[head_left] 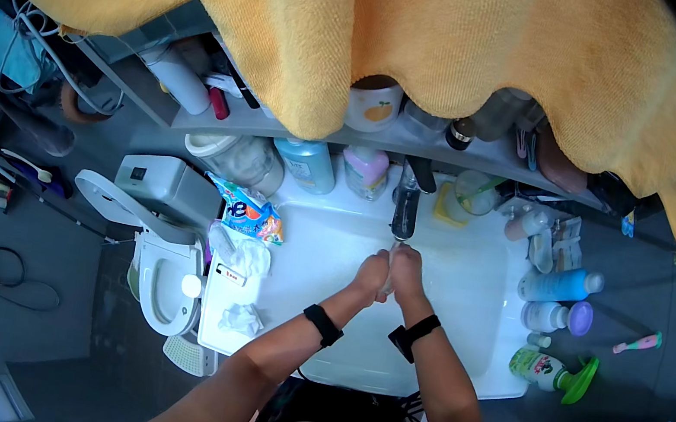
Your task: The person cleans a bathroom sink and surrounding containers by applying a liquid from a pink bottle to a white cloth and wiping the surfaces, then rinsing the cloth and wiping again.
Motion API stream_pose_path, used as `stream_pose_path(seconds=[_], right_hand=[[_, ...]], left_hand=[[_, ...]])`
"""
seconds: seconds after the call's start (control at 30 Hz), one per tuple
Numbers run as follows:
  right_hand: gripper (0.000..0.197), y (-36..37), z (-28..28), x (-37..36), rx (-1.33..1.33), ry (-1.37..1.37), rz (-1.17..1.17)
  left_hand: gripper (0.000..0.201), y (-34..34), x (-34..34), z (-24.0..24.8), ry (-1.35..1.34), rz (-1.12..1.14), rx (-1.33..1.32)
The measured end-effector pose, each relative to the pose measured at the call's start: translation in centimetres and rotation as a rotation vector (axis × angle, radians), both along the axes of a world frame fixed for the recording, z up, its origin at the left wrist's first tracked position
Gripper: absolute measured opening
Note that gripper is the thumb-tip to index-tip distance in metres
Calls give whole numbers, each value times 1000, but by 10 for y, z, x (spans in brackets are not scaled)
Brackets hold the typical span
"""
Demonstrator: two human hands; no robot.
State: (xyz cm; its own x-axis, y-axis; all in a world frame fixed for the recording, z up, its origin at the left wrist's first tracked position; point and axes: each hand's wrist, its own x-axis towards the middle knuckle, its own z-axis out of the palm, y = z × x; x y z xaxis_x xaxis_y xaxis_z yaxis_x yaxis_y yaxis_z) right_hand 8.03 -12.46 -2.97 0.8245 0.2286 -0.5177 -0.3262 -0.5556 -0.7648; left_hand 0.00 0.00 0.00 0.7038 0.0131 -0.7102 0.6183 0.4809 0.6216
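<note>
Sink (468,274): white basin sitting centre of head view, both hands working over its middle, just below the dark tap (405,208).
Left hand (372,275): reaching in from lower edge, pressing against the right hand, black band on the wrist.
Right hand (407,275): meeting the left under the tap, black band on the wrist too.
Hands state: pressing together, fingers closing on each other; a thin pale thing is showing between them, cannot tell what it is.
Left of sink: colourful packet (248,213) lying at the rim, crumpled white cloth (240,317) below it, toilet (159,267) standing beside with its lid up.
Right of sink: blue bottle (558,285) lying on its side, white bottle with purple cap (554,317) just under it, green-capped bottle (550,371) nearer the person.
Behind tap: blue bottle (308,165) and pink bottle (366,170) standing against the shelf (195,115).
Top: orange towel (382,34) hanging over the shelf, covering the upper part of the view.
</note>
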Motion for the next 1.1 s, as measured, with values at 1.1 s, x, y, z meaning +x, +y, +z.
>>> stream_pose_path(seconds=[1.1], right_hand=[[45, -97, 160, 16, 982, 368, -395]], left_hand=[[28, 79, -67, -13, -190, 140, 219]])
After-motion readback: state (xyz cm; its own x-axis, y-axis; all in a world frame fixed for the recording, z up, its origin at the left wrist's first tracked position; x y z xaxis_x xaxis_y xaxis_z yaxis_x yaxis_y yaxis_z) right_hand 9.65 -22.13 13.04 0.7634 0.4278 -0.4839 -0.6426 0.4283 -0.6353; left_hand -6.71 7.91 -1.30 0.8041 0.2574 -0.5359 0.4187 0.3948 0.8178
